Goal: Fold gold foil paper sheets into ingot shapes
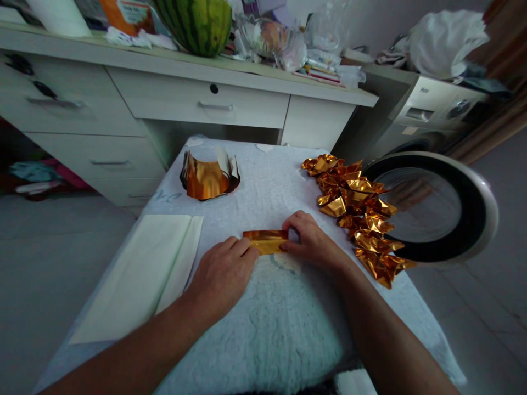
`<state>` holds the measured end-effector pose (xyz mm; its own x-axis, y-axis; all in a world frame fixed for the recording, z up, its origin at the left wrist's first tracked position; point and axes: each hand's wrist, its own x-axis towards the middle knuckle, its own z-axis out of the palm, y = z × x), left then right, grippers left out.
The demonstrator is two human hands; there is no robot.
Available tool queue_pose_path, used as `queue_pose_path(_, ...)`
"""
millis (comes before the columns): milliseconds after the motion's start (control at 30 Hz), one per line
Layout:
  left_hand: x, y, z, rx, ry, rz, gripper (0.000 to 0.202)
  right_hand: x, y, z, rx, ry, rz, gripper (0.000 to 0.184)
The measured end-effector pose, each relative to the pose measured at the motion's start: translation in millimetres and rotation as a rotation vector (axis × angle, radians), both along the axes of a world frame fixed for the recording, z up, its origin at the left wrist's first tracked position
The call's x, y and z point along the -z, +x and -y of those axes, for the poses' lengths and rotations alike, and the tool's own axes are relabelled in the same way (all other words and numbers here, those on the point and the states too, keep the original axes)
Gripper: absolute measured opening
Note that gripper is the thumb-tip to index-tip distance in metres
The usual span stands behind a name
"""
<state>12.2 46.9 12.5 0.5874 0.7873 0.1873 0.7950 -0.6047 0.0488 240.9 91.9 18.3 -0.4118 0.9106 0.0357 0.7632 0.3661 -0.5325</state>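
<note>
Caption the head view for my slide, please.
Left hand and right hand on a gold strip, folded gold pieces nearby.

1. The camera sits up on the person's head, facing forward and down over the cloth-covered table (272, 312) there.
2. It looks from close above the left hand (225, 274) and right hand (312, 240), just below mid-view.
3. Farther off, the counter (185, 67) crosses the top, the washing machine (438, 101) at upper right.

Gold foil strip (267, 244): narrow, shiny; lies on pale patterned cloth (269, 184), long edges running left to right; darker coppery band along far side, brighter gold band on near side, straight line between; left end partly hidden; visible part uncrumpled.
</note>
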Motion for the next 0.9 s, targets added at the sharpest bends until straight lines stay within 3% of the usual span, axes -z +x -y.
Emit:
queue_pose_path(333, 0.1, -1, -6, -0.035, -0.088, 0.121, 0.020, -6.0, 0, 1, -0.069, -0.060, -0.020, 0.009)
queue_pose_path(500, 0.9, -1, -5, -0.100, -0.116, 0.298, 0.007, -7.7, 1, 2, -0.102, -0.019, -0.082, 0.006)
queue_pose_path(633, 6.1, -1, -4, -0.236, -0.006, 0.599, 0.055, -9.4, 1, 4, -0.053, -0.080, -0.219, 0.006)
queue_pose_path(733, 7.7, -1, -7, -0.305, -0.095, 0.769, 0.077, -10.9, 1, 6, -0.051, -0.157, -0.369, 0.008)
queue_pose_path(800, 5.3, -1, -9, -0.329, -0.259, 0.847, 0.066, -12.6, 0, 7, -0.055, -0.196, -0.449, 0.009)
queue_pose_path(900, -2.9, -3, -12, -0.293, -0.490, 0.912, 0.028, -15.7, -2, 8, -0.052, -0.234, -0.526, 0.011)
